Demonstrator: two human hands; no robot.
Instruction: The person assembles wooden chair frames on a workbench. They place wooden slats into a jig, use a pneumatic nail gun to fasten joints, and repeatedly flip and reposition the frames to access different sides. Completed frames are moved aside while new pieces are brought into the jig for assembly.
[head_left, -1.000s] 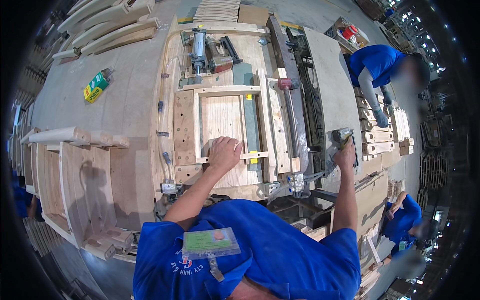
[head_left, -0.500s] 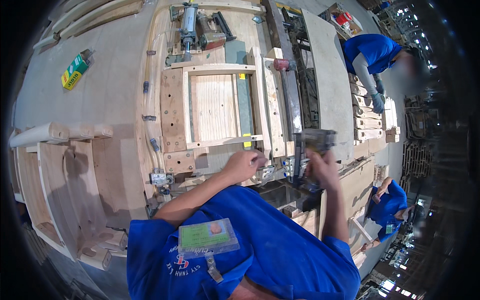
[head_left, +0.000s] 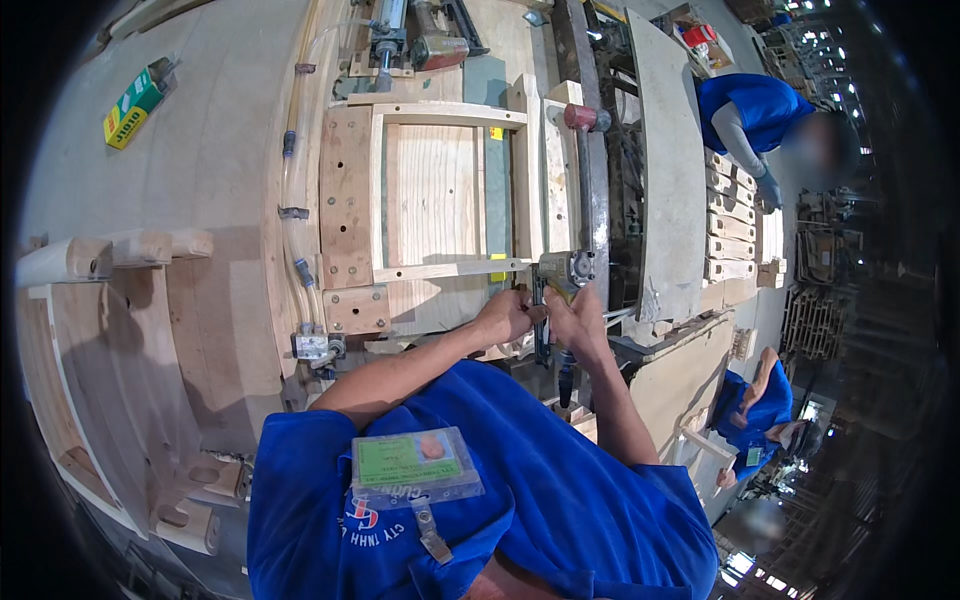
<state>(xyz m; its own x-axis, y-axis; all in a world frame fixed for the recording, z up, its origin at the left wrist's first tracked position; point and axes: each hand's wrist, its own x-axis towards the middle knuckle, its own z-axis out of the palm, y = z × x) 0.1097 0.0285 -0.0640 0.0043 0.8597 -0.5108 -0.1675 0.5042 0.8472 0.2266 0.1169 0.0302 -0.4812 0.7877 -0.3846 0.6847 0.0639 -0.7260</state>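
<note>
My right hand [head_left: 578,325] grips a pneumatic nail gun [head_left: 567,270], its nose at the near right corner of a pale wooden frame [head_left: 450,270]. Close beside the gun's magazine is my left hand [head_left: 505,318], fingers bent and pressed together; whatever they pinch is hidden. The rectangular frame lies in a jig on the bench, against a drilled wooden block [head_left: 346,215] on its left. Its right rail [head_left: 527,180] runs past the far crosspiece.
A red-headed mallet [head_left: 582,118] lies right of the frame. Beyond are an air cylinder [head_left: 388,40] and another nail gun [head_left: 440,50]. Air hoses [head_left: 290,190] line the left. A green-yellow box [head_left: 138,105] and wooden assembly [head_left: 110,380] lie left; two co-workers [head_left: 750,110] work right.
My right hand has brought the nail gun leftward from beside the bench rail to the frame's near right corner. The left hand has moved slightly right, close to the gun.
</note>
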